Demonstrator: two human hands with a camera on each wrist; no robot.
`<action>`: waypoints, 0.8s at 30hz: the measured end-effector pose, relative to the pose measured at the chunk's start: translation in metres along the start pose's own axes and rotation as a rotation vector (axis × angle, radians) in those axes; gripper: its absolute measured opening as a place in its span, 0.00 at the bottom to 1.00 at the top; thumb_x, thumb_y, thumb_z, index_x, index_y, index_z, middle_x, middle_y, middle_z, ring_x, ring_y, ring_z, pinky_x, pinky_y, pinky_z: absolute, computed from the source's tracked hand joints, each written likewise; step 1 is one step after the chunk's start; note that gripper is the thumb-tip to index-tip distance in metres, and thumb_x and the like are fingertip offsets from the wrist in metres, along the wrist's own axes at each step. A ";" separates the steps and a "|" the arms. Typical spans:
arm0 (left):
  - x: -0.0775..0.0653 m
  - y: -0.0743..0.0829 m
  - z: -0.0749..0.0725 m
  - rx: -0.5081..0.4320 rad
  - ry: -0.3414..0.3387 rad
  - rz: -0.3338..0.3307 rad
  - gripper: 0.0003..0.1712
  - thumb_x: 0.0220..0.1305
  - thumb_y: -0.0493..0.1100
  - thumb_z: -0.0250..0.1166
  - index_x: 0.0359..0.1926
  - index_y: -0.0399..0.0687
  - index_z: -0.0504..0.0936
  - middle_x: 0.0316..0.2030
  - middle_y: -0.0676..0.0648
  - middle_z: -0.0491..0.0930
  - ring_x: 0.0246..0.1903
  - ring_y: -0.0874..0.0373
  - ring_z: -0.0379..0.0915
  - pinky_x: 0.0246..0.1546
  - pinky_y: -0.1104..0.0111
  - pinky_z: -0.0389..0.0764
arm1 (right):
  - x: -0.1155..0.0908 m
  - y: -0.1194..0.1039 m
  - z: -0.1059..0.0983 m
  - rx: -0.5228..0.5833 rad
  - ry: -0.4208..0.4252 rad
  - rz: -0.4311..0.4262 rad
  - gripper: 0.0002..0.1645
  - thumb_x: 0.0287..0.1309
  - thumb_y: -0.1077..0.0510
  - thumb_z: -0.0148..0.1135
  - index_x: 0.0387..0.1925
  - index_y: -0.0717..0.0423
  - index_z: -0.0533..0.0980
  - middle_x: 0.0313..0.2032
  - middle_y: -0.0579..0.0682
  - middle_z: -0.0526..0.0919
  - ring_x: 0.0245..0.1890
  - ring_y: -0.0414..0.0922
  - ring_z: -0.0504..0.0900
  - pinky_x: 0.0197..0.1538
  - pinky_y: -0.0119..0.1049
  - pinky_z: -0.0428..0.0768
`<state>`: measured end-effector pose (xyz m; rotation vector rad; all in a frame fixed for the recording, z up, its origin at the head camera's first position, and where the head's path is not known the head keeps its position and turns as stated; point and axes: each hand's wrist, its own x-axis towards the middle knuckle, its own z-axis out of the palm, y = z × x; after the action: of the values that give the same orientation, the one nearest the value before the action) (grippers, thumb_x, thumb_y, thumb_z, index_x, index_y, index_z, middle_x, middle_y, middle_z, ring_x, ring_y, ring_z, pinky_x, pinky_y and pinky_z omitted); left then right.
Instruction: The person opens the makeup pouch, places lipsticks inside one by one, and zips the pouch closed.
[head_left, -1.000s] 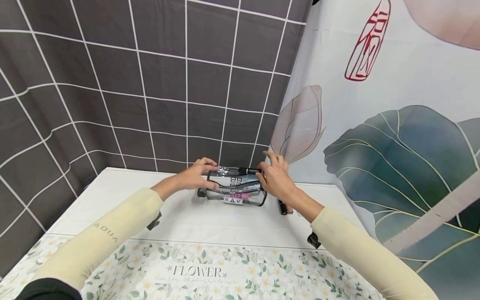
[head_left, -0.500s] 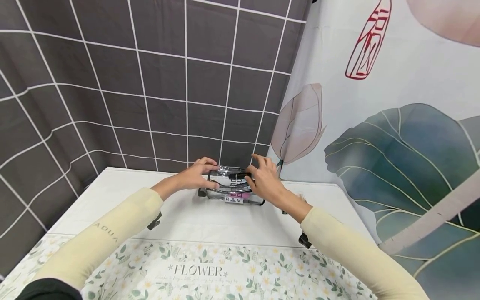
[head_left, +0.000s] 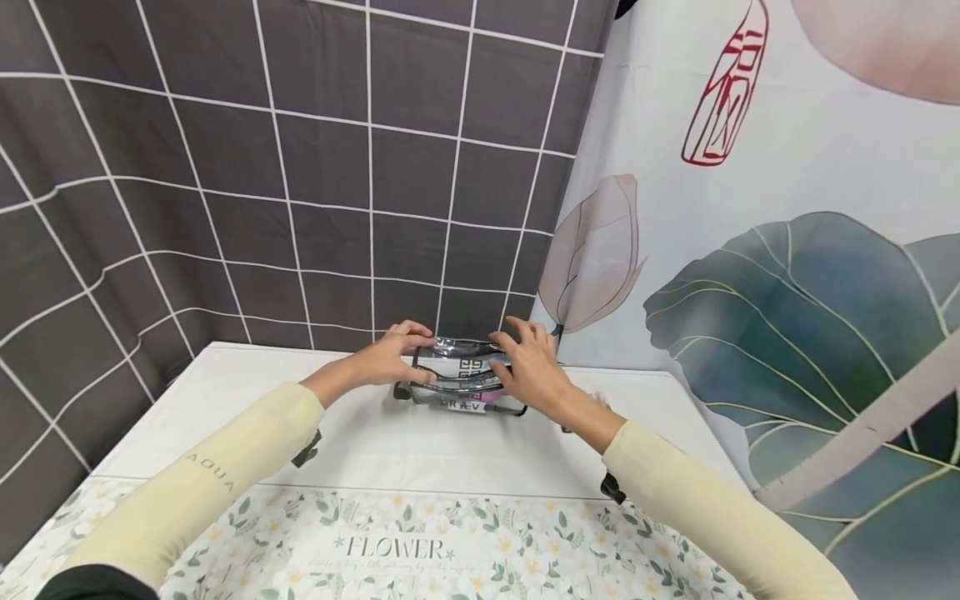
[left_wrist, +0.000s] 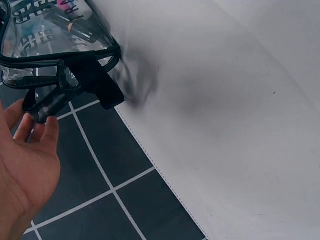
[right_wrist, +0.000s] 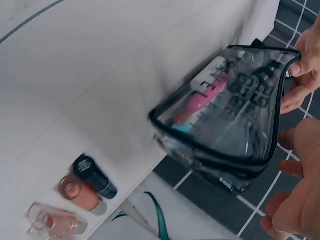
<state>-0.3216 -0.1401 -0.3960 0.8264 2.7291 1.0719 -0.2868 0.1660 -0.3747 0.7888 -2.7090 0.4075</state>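
Note:
A clear toiletry bag (head_left: 472, 385) with black piping and black lettering stands on the white table. My left hand (head_left: 390, 356) grips its left end by the rim; in the left wrist view those fingers curl at the bag's edge beside a black strap (left_wrist: 102, 85). Over the right part of the mouth hovers my right hand (head_left: 534, 371), fingers loosely bent and holding nothing visible. Through the plastic in the right wrist view show a pink item (right_wrist: 200, 101) and a white item (right_wrist: 207, 75). A dark tube with a gold band (left_wrist: 75, 25) lies inside.
Right of the bag stand a black-capped tube (right_wrist: 95, 175), a peach bottle (right_wrist: 80, 192) and a pink clear bottle (right_wrist: 57, 220), near the table edge. A dark gridded curtain (head_left: 420, 167) hangs behind. A flowered cloth (head_left: 405, 517) covers the front.
My right hand has moved left over the bag's mouth. The black tube it held there is no longer in its fingers. My left hand has kept its grip.

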 end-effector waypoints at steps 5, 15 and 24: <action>-0.002 0.000 -0.001 0.001 0.007 0.007 0.48 0.66 0.53 0.79 0.79 0.31 0.75 0.79 0.35 0.66 0.79 0.32 0.60 0.81 0.35 0.73 | -0.006 0.017 -0.006 0.017 0.014 0.025 0.25 0.85 0.51 0.61 0.72 0.60 0.81 0.83 0.72 0.65 0.79 0.73 0.65 0.78 0.76 0.66; -0.003 -0.001 0.000 -0.003 0.001 0.008 0.48 0.67 0.54 0.79 0.79 0.31 0.76 0.79 0.35 0.66 0.79 0.32 0.60 0.80 0.35 0.73 | -0.029 0.058 -0.017 -0.020 0.025 0.189 0.22 0.84 0.57 0.56 0.67 0.64 0.83 0.82 0.74 0.64 0.77 0.75 0.64 0.77 0.76 0.64; -0.002 0.001 -0.002 -0.012 -0.012 0.004 0.48 0.67 0.54 0.78 0.80 0.33 0.75 0.80 0.35 0.65 0.80 0.31 0.59 0.80 0.34 0.73 | -0.058 0.096 -0.018 -0.105 -0.132 0.349 0.19 0.71 0.64 0.60 0.57 0.71 0.85 0.78 0.83 0.65 0.75 0.82 0.62 0.70 0.76 0.68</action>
<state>-0.3202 -0.1417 -0.3944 0.8340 2.7098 1.0801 -0.2899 0.2777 -0.3964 0.3224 -2.9693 0.2909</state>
